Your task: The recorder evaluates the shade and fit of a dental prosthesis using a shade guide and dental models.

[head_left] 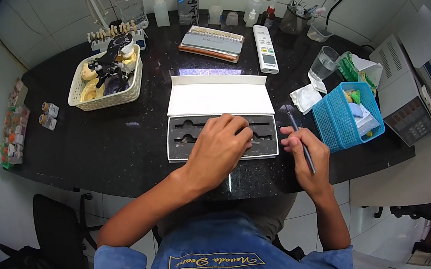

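An open white box [217, 99] lies in front of me, its lid folded back. The dark foam insert [180, 151] inside has long cut-out slots. Over the right half of the insert is my left hand [221, 143], fingers bent down and pressed together at the foam; what they pinch, if anything, is hidden. To the right of the box, my right hand [309, 155] grips a slim dark pen-like tool [302, 141], held upright at a slant with its upper end leaning toward the box. The tool's exact kind cannot be told.
A blue basket [333, 120] stands close right of my right hand, near a white tissue [306, 98] and a glass [323, 63]. Behind the box are a remote control [265, 50] and a shade guide [213, 44]. A cream basket [110, 100] with dental models stands back left.
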